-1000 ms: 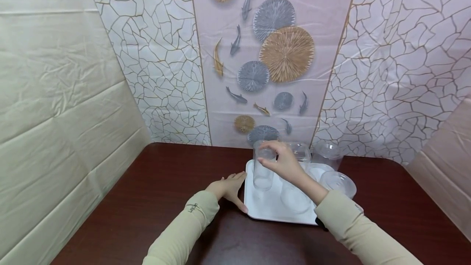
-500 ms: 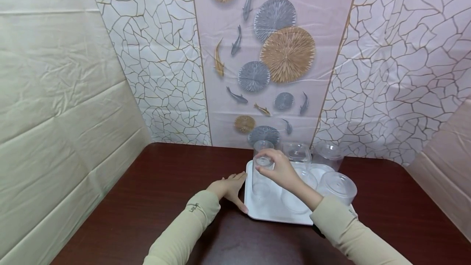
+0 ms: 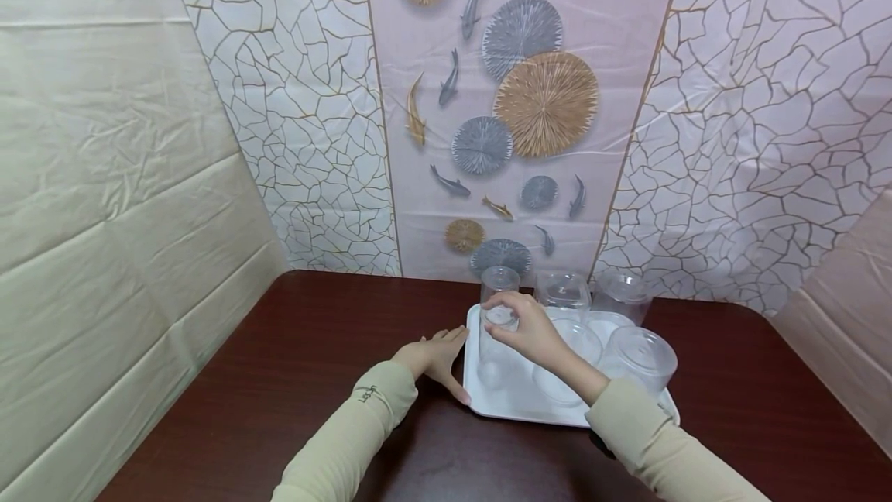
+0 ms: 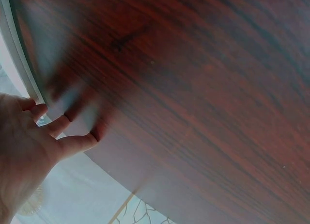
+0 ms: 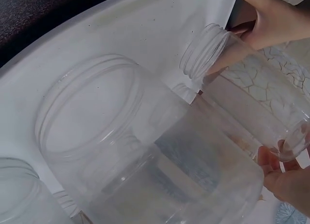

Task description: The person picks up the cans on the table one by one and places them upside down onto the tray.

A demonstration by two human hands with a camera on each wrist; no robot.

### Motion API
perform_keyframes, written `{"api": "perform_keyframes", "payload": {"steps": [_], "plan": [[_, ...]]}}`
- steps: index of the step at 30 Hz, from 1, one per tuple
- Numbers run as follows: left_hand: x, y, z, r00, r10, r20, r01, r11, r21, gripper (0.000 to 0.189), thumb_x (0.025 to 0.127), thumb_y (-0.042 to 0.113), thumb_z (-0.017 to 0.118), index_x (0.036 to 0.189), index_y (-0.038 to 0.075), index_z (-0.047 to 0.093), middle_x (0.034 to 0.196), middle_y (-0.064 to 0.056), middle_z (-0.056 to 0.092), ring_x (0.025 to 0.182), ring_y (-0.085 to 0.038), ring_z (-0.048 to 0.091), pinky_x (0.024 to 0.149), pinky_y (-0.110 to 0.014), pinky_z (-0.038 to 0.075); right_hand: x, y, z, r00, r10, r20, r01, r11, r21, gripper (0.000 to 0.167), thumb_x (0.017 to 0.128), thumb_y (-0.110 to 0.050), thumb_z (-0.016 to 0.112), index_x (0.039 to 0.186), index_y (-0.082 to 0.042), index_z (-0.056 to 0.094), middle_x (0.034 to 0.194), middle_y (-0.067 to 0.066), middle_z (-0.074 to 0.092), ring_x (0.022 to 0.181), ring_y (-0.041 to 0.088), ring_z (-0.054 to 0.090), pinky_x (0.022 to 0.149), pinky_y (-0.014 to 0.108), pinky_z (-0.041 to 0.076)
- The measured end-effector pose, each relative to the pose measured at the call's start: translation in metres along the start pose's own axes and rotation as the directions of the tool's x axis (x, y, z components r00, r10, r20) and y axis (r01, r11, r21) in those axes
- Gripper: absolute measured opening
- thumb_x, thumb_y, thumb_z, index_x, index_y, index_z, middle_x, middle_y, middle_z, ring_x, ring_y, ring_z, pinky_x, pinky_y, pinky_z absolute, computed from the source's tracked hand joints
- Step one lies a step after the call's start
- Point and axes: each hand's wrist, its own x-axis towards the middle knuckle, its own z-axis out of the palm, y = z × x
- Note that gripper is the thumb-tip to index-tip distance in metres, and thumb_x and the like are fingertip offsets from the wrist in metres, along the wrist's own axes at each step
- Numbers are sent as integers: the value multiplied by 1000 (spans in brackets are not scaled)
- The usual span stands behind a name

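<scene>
My right hand [image 3: 526, 324] grips a clear plastic jar [image 5: 256, 91] between thumb and fingers around its base. The jar is upside down, its threaded neck pointing at the white tray [image 3: 509, 400], close over the left part of it. In the right wrist view, a wide clear jar [image 5: 184, 151] stands mouth down in the foreground, next to the held jar. My left hand [image 3: 437, 359] lies at the tray's left edge with thumb and fingers spread apart, fingertips right at the rim; no object is in its grasp.
A tall clear jar [image 3: 500, 279] stands behind my right hand. Several more clear containers share the tray: a squarish one [image 3: 561, 287] at the back, another [image 3: 622, 294] at back right, and a round one [image 3: 648, 353] at the right. The dark wooden table [image 3: 313, 393] extends around it.
My right hand has lowered the jar toward the tray and slightly nearer, exposing more of the tall jar behind. My left hand has stayed at the tray's edge.
</scene>
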Motion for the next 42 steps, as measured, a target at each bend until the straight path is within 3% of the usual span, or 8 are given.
{"api": "perform_keyframes", "payload": {"steps": [6,15,22,42], "plan": [[2,-1,3,1000,4,-12,-4,1000,-1,122,63,62,77,152,10,11,159,-7,13,144,-32,18,111,-57,24,-1,3,2,999,-10,30,11,1000,-7,24,77,-6,73,100,-2,67,103,12,68,102,31,60,89,48,44],[3,-2,4,1000,0,-15,0,1000,-10,122,64,61,78,152,10,11,159,-7,12,144,-32,18,111,-58,23,-2,5,1,998,-32,47,34,999,-24,24,76,-6,74,99,-3,67,102,11,69,99,29,61,85,44,46],[0,-1,2,1000,2,-17,-2,1000,-20,121,64,59,79,152,9,12,159,-8,12,144,-33,18,111,-59,22,-3,3,-2,993,-21,115,25,999,-31,29,79,-9,74,106,-5,66,109,12,66,103,31,59,87,47,46],[-1,-2,0,1000,-5,12,5,999,-33,120,66,59,77,152,10,10,160,-8,9,145,-32,15,112,-57,21,0,-7,-15,948,49,314,-20,995,-97,39,82,-12,70,119,-4,60,122,21,54,113,41,49,92,58,41]]}}
